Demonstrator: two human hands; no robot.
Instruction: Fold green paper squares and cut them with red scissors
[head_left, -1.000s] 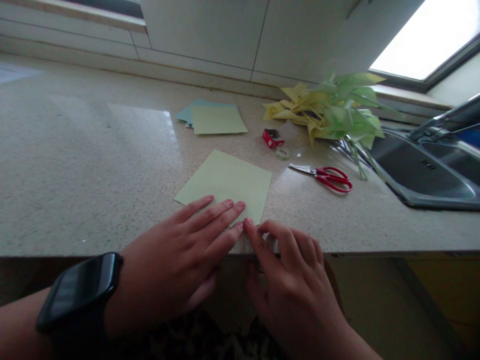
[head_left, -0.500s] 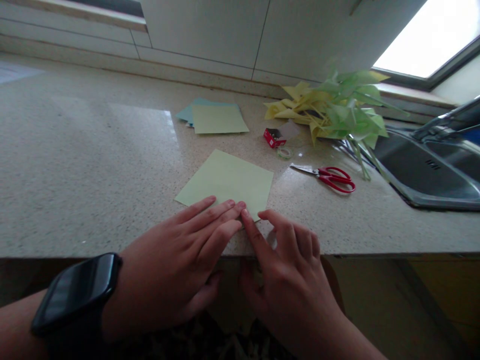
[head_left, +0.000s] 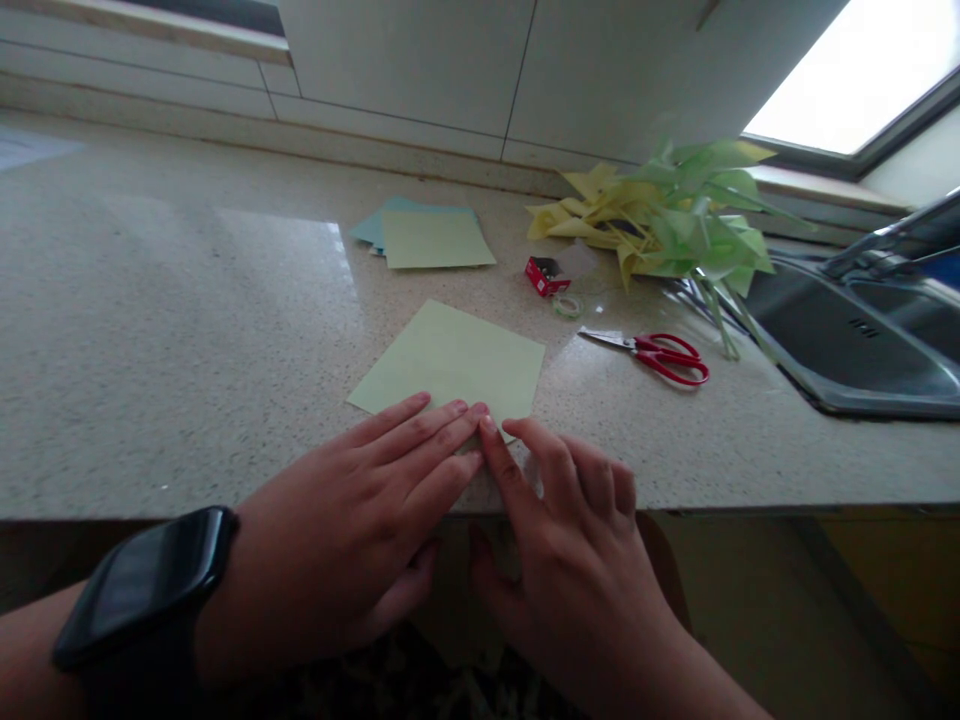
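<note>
A pale green sheet of paper lies on the speckled counter near its front edge, one corner pointing away from me. My left hand rests flat over the near left side of the paper, fingers stretched out and pressing on it. On my left wrist is a black watch. My right hand touches the near corner with its index fingertip, which meets the left fingertips. The other right fingers are bent and hold nothing. Both hands cover part of the paper's near edge.
Red-handled scissors lie right of the paper. Behind them are a small red box and a tape roll. Yellow and green paper pinwheels lie beside the sink. Green and blue paper sheets are stacked further back.
My right hand has shifted slightly left along the near corner, its index finger closer to the left fingertips. The left hand and paper have stayed nearly the same.
</note>
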